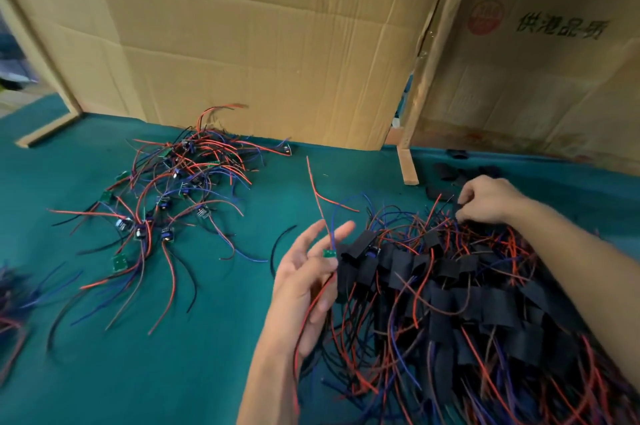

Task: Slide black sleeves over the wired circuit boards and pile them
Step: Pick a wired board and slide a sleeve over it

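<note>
While you sit at the green table [214, 338]:
box print: 供港品质 on cardboard box [540, 78]
left hand [308, 282]: fingers loosely spread, holding bare circuit board [329, 253]
right hand [488, 199]: curled, pinching black sleeve [458, 209]
pile: sleeved boards [467, 296]

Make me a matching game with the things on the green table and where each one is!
Things:
1. small green circuit board with red and blue wires
2. heap of bare wired boards
3. pile of black-sleeved boards
4. loose black sleeves

Places:
A. beyond the right hand
B. in the left hand
C. far left on the green cloth
D. under the right forearm

Pairs: 1-B, 2-C, 3-D, 4-A
</note>
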A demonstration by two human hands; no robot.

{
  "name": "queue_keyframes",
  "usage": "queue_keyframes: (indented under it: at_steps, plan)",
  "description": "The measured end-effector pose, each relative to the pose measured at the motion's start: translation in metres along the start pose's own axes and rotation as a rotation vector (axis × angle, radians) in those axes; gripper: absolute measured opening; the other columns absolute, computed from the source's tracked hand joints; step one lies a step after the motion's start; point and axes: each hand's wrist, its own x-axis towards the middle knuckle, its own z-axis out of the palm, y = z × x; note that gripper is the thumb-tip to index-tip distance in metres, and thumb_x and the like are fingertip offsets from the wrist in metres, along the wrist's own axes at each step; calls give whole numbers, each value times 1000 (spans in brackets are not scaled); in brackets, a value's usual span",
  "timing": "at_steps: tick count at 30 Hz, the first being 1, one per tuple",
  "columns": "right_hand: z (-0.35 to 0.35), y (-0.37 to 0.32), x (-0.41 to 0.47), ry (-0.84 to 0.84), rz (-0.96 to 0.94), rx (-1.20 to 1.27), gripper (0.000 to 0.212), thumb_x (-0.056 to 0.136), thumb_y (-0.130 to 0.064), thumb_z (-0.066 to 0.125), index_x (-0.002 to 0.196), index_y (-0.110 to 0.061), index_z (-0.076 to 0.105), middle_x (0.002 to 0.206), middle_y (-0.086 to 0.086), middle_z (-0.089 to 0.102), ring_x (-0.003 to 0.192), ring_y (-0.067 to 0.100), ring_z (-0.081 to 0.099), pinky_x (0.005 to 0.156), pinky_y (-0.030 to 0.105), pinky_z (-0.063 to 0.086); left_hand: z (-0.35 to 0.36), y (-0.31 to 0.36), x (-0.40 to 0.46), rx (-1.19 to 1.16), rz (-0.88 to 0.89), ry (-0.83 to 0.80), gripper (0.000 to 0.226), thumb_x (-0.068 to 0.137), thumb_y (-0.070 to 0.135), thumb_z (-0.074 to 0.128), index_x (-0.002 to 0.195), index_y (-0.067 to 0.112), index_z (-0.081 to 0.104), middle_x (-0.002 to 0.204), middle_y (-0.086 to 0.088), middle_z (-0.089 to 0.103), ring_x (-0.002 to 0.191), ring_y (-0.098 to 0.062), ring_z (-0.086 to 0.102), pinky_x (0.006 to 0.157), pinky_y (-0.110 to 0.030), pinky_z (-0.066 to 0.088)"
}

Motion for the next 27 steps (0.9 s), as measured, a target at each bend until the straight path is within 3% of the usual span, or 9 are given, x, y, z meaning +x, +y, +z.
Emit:
queue_keyframes:
  at_steps: [5, 8, 12, 13, 15, 17, 20, 25, 27]
  plan:
    - [-13, 4, 0, 57, 15, 84, 24, 73, -22, 93, 84, -21, 71, 111, 6, 70, 99, 24, 57, 84, 33, 47, -3, -2, 2, 17, -7, 17, 43, 83, 12, 55, 124, 7, 66, 114, -18, 71, 32, -4, 24, 32, -15, 19]
    - [-31, -10, -21, 252, -66, 170, 21, 76, -22, 90, 76, -24, 69, 106, 9, 74, 100, 29, 62, 83, 32, 47, -1, -1, 3, 32, 25, 34, 34, 94, 25, 60, 123, 9, 68, 91, -12, 69, 38, -6, 27, 35, -14, 22]
    - [-58, -44, -91, 540, -242, 652, 25, 59, -37, 84, 63, -24, 64, 61, -11, 64, 60, 17, 53, 56, 28, 35, 2, -3, 7, 1, -1, 68, 34, 92, 29, 56, 115, 13, 74, 78, -6, 64, 54, -9, 47, 45, -14, 33]
    - [-58, -57, -113, 526, -332, 793, 24, 53, -40, 80, 62, -25, 63, 55, -11, 62, 54, 15, 52, 54, 28, 34, 1, -3, 7, -47, -12, 54, 32, 91, 25, 56, 115, 12, 74, 78, -4, 64, 61, -9, 53, 52, -15, 40]
    - [-45, -85, -152, 390, -534, 953, 17, 54, -37, 76, 61, -28, 63, 65, -8, 73, 55, 12, 62, 53, 28, 39, -1, -4, 7, -143, -20, 27, 33, 90, 16, 57, 117, 6, 73, 81, -4, 62, 73, -10, 59, 67, -19, 50]
    - [-23, -111, -172, 247, -615, 895, 18, 57, -38, 74, 65, -27, 61, 77, 6, 77, 66, 24, 70, 58, 38, 51, -3, -6, 8, -179, -24, 24, 34, 87, 11, 58, 117, 2, 71, 81, -5, 61, 76, -12, 60, 74, -22, 54]
    - [8, -132, -176, 105, -605, 794, 27, 66, -27, 80, 65, -20, 54, 71, 10, 74, 71, 36, 69, 67, 51, 57, -3, -5, 8, -220, -26, 24, 32, 86, 7, 58, 115, -2, 71, 82, -6, 65, 71, -10, 59, 71, -20, 54]
    - [28, -135, -170, 95, -615, 730, 37, 66, -35, 92, 67, -20, 58, 62, -7, 70, 51, 3, 58, 54, 20, 45, -3, -5, 7, -86, 2, 79, 19, 79, 24, 68, 93, 14, 76, 76, 0, 63, 67, -6, 57, 67, -17, 52]
    - [29, -132, -165, 135, -576, 733, 39, 64, -40, 93, 73, -24, 59, 67, -11, 69, 53, 1, 54, 54, 15, 40, -3, -6, 7, -93, -4, 110, 21, 79, 24, 68, 94, 14, 77, 71, 1, 58, 65, -6, 54, 66, -17, 50]
